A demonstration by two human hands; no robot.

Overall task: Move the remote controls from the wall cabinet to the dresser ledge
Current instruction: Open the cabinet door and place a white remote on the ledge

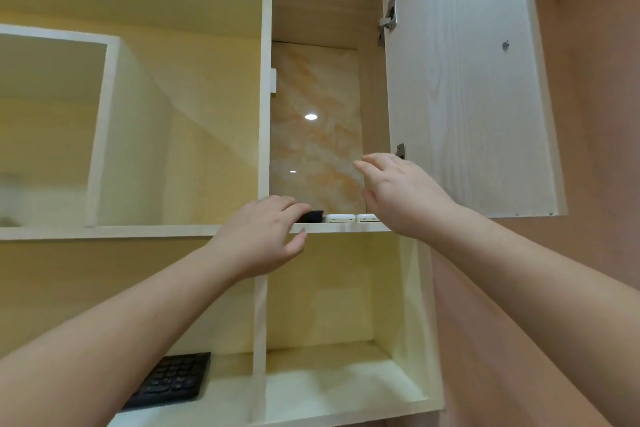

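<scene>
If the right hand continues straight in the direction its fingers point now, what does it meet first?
Probably the marble-patterned back panel of the open compartment. The right hand is open, fingers pointing up and left above the two white remotes, so it would likely pass over them. Depth is unclear.

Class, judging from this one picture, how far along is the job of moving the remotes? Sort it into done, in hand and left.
Done: the cabinet door stands open. In hand: the left hand has its fingers on the black remote at the shelf edge, and the right hand reaches in, holding nothing. Left: all three remotes, with both white remotes untouched. The dresser ledge is out of view.
</scene>
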